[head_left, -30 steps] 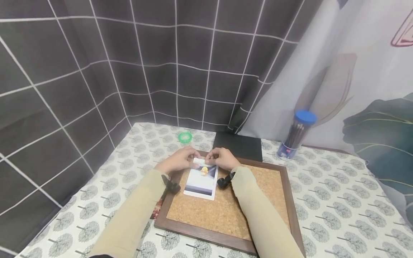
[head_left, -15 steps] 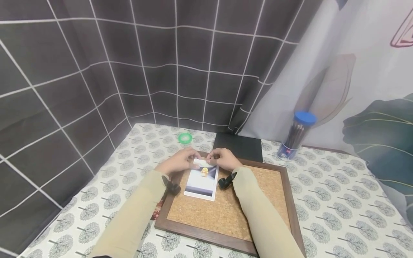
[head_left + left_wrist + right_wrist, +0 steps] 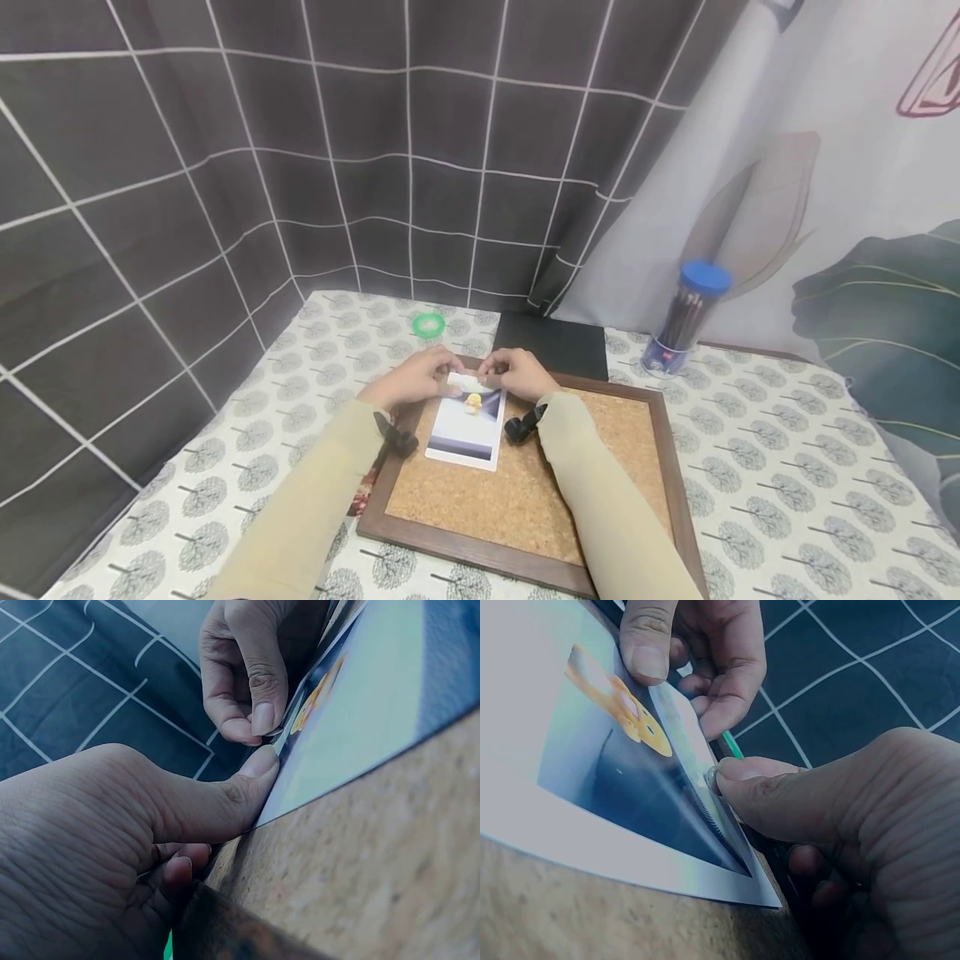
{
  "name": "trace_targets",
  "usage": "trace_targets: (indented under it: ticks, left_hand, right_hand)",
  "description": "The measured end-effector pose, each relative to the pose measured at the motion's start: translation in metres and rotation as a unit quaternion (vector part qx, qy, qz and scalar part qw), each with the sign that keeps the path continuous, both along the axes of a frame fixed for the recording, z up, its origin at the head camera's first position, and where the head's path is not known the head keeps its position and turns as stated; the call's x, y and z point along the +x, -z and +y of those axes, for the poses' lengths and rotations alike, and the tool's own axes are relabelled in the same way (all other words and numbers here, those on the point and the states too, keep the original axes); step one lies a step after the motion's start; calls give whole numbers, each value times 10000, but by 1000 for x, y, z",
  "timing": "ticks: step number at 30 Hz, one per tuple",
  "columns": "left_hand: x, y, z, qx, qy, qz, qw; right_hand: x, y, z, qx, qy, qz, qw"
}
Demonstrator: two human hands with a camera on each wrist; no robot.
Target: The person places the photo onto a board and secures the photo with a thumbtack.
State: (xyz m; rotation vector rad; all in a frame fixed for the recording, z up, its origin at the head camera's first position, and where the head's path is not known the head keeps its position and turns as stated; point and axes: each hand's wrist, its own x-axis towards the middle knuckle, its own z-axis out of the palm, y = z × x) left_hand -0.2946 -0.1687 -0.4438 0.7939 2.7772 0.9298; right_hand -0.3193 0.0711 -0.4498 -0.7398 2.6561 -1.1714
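A printed photo (image 3: 462, 432) of a small yellow figure lies on a wood-framed corkboard (image 3: 525, 508). In the head view my left hand (image 3: 412, 381) is at the photo's top left corner. Its thumb (image 3: 251, 780) lies on the photo's edge, the other fingers curled beyond the frame side. Close by, at the top edge, my right hand (image 3: 522, 373) pinches a small round shiny piece that looks like a thumbtack (image 3: 713, 780) between thumb and forefinger. Most of that piece is hidden by the fingertips.
Behind the board lie a green ring (image 3: 428, 325) and a flat black sheet (image 3: 551, 343). A clear tub of pencils with a blue lid (image 3: 686, 317) stands at the back right. Something red (image 3: 363, 493) shows beneath the frame's left side. A checked dark curtain hangs behind.
Both hands stay at the photo's top edge with almost no movement. The head view has tilted slightly, so the scene sits a little lower.
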Motion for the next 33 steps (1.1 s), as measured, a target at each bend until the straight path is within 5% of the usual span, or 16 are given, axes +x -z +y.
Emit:
trace_targets:
  ticks: [21,33]
  left_hand:
    - [2,3,1,38,-108,-64,9999]
    - [-1,6,-1,59,-83,32,9999]
  right_hand:
    - [2,4,-3,42,-2,431,9991]
    - [2,2,-7,123,80,332,9993]
